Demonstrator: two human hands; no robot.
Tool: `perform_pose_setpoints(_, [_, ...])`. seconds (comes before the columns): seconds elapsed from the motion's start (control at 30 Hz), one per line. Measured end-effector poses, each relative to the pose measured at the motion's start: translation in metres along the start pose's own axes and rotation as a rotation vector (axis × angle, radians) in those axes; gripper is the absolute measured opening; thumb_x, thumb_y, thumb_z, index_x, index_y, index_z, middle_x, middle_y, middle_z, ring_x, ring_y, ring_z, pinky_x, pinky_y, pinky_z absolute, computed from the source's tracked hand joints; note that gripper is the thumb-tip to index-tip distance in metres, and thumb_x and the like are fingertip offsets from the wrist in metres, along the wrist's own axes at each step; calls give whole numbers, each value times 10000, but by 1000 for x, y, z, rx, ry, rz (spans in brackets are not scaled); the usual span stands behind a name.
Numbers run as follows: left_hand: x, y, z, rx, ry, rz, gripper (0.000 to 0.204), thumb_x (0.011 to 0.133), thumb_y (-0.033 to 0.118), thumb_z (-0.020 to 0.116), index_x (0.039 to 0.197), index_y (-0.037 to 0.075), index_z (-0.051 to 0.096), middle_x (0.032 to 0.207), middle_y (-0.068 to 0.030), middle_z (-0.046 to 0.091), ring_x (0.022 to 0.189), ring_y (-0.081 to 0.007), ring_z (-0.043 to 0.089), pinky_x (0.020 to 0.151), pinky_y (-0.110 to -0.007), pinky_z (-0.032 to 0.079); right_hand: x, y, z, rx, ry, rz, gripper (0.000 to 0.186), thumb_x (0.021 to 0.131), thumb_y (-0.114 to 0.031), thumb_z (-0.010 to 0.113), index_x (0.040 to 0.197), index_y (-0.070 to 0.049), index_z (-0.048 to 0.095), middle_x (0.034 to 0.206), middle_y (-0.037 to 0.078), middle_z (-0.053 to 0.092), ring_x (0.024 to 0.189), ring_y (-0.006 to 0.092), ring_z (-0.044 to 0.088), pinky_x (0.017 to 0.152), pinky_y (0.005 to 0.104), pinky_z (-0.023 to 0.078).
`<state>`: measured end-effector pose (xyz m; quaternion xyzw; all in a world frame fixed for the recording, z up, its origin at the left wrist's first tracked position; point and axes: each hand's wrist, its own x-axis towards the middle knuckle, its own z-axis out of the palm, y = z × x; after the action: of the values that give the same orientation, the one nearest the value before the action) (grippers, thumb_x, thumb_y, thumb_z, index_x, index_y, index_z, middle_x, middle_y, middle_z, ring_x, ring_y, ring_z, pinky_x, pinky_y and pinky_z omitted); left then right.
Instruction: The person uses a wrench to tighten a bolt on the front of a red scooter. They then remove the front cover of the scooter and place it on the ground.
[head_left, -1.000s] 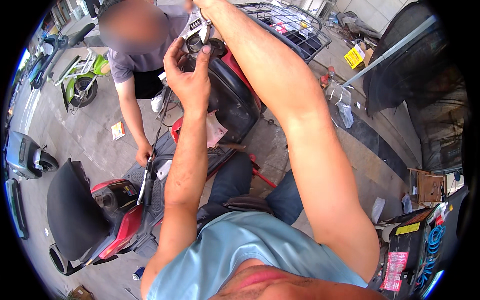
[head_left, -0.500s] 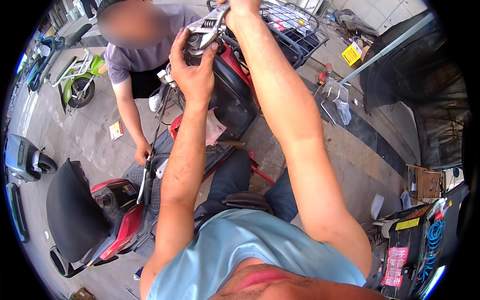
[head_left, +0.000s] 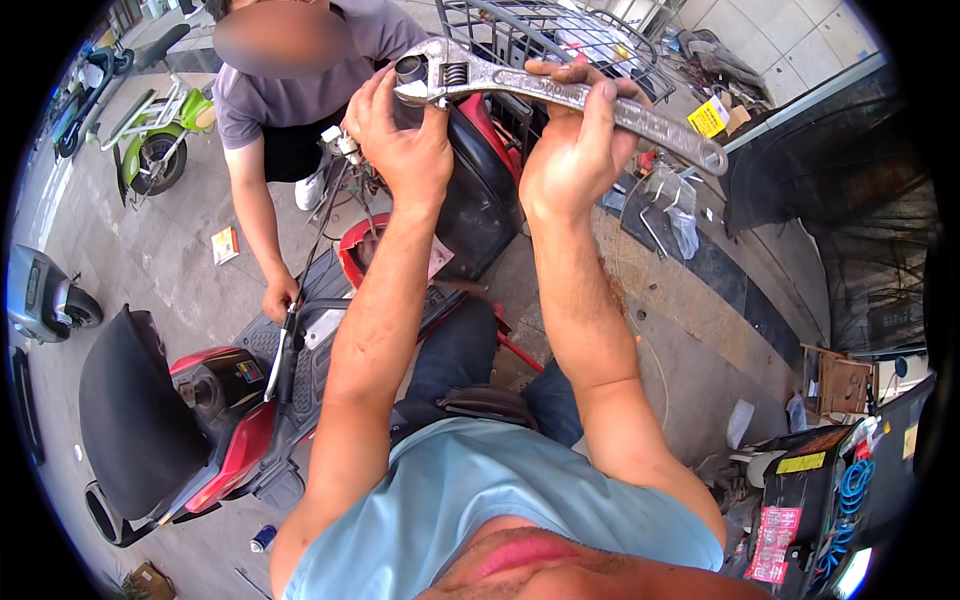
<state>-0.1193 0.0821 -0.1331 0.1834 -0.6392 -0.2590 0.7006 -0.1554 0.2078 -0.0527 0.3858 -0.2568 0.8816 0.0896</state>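
My right hand (head_left: 570, 165) grips the handle of a large silver adjustable wrench (head_left: 655, 125), its thumb lying along the near side. The wrench reaches across the top of the view, with its head toward the left. Between its jaws sits a dark round metal part (head_left: 410, 68). Closed around that part from below is my left hand (head_left: 408, 160), its thumb close under the jaws. What lies inside the left palm is hidden. Below and behind my hands is the black body (head_left: 475, 220) of a red scooter, with bare cables (head_left: 345, 180) at its left.
A co-worker crouches at the far left, one hand (head_left: 280, 300) at a handlebar grip (head_left: 285, 360). The scooter's red front panel (head_left: 240, 460) lies left of me. A wire basket (head_left: 540, 30) is at the back, and a black toolbox (head_left: 800, 510) stands at the near right.
The wrench handle has swung into view toward the right, and my right hand has come down and right with it. My left hand has shifted slightly right, staying at the wrench head.
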Motion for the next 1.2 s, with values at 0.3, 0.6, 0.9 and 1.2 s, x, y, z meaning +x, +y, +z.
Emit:
perform_pose_setpoints(0.3, [-1, 1, 2, 9, 28, -30, 531, 742, 113, 814, 1236, 2, 655, 1273, -145, 653, 1232, -350, 521, 1077, -444, 402, -71, -20, 2, -309, -174, -175, 348, 1029, -196, 627, 1208, -41, 371, 1251, 307, 567, 1215, 442, 612, 1080, 572, 485])
perform_pose_setpoints(0.6, [0, 4, 0, -11, 11, -50, 533, 775, 159, 848, 1236, -15, 645, 1266, -155, 642, 1204, -338, 539, 1053, -429, 420, -64, -32, 10, -309, -143, -193, 384, 1011, -171, 664, 1228, -53, 370, 1271, 313, 567, 1213, 451, 623, 922, 474, 641])
perform_pose_setpoints(0.9, [1, 14, 4, -53, 37, -105, 587, 801, 336, 893, 1199, -26, 660, 1247, -146, 637, 1214, -323, 518, 1061, -432, 403, 64, -53, -28, -131, -109, 323, 73, 1026, -53, 553, 1081, -19, 587, 1078, 196, 711, 1065, 330, 718, 863, 443, 646])
perform_pose_setpoints(1.2, [1, 12, 3, -39, 47, -83, 580, 799, 329, 893, 1204, -13, 656, 1239, -139, 642, 1211, -326, 527, 1059, -446, 399, 135, -12, -43, -216, -196, 745, 222, 990, -113, 516, 1076, 43, 649, 1026, 182, 726, 920, 303, 722, 825, 421, 606])
